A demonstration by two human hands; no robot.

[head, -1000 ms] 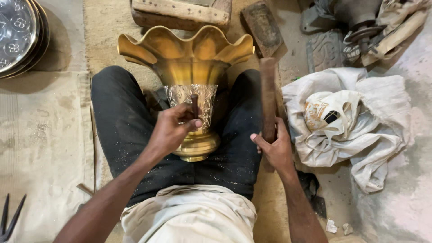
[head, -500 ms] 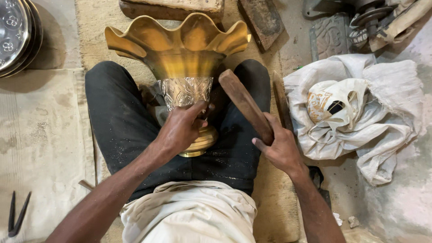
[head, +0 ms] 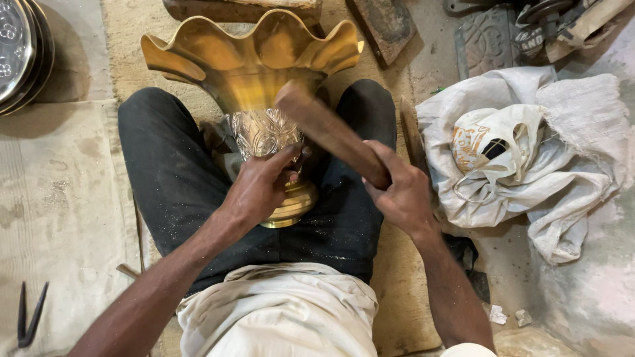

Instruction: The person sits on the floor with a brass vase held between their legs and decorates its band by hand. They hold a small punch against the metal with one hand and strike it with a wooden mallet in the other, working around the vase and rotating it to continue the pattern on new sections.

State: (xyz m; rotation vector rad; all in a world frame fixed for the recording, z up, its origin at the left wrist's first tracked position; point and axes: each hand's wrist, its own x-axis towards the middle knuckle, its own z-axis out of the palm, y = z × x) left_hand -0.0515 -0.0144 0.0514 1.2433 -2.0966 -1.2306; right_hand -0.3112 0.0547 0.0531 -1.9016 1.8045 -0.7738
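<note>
A brass vase (head: 248, 73) with a wide scalloped rim lies between my legs in dark trousers, its engraved neck and round foot toward me. My left hand (head: 261, 185) grips the engraved neck, apparently pinching a small tool against it; the tool itself is hidden. My right hand (head: 400, 192) is shut on a wooden stick (head: 327, 129), raised with its far end over the vase's neck, just above the left hand.
White sacks and cloth (head: 522, 152) lie heaped at the right. Stacked metal plates (head: 20, 53) sit at the top left. Wooden blocks (head: 383, 23) lie behind the vase. Black tongs (head: 30, 314) rest at the lower left on a mat.
My right hand lifted the wooden stick from beside my leg and swung it over toward the vase's neck. The left hand stayed on the neck.
</note>
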